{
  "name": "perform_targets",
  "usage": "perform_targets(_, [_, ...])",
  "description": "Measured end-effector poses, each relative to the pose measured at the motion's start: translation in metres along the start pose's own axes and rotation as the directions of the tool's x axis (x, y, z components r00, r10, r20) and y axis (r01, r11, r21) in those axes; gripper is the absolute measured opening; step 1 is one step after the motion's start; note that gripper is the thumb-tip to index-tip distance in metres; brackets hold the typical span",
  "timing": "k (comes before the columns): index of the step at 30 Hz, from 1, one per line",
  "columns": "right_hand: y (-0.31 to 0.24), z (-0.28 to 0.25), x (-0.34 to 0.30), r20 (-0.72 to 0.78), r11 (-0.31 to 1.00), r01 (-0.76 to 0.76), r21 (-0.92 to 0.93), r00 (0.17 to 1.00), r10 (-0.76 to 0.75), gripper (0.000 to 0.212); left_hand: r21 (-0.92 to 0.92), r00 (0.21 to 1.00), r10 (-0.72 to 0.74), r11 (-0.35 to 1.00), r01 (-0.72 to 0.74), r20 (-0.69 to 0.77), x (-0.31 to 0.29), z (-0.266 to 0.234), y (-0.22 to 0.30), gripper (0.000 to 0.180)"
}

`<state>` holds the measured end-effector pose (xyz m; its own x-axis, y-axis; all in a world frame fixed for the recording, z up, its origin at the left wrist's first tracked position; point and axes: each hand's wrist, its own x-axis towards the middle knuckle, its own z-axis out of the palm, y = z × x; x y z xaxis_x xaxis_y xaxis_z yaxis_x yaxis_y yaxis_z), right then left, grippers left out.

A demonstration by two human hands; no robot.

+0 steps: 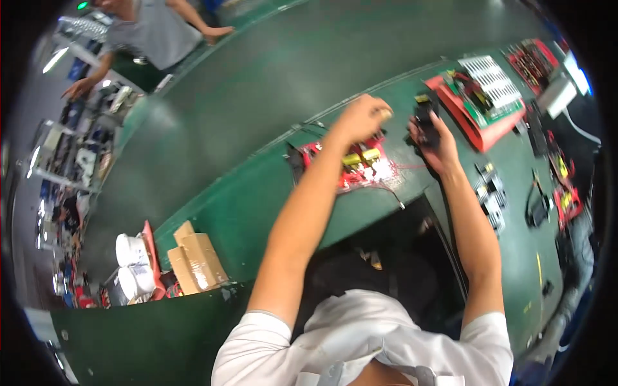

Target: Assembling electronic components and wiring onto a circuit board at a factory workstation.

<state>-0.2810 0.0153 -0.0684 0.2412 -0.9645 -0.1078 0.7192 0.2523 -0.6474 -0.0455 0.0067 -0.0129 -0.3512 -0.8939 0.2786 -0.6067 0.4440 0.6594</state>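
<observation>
My right hand [443, 149] is wrapped round a black block-shaped part [426, 122] with a yellow piece at its far end. To its left, my left hand [362, 120] is raised with its fingers drawn together. A small pale-yellow bit shows at those fingertips, too blurred to name. Below my left hand, partly hidden by my forearm, a red circuit assembly [344, 177] with yellow components [362, 157] lies on the green bench [257, 206]. Thin wires run from it, one ending in a small white connector [402, 205].
At the right, a green circuit board [505, 116] and a white slotted panel [487, 76] rest on red sheeting [487, 136]. Grey metal parts [492, 199] lie nearer. Cardboard pieces [196, 260] and white rolls [135, 276] stand at the left. Another person [158, 35] is across the bench.
</observation>
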Motion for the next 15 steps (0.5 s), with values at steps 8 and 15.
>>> perform_targets(8, [0.005, 0.006, -0.011, 0.027, 0.995, 0.026, -0.095, 0.999, -0.024, 0.035, 0.009, 0.999, 0.022, 1.0, -0.021, -0.046, -0.014, -0.008, 0.022, 0.021])
perform_targets(15, [-0.001, 0.01, -0.015, 0.064, 0.983, 0.045, -0.177, 0.997, -0.034, 0.034, -0.043, 0.991, -0.027, 0.999, 0.021, -0.133, -0.013, 0.006, 0.026, 0.021])
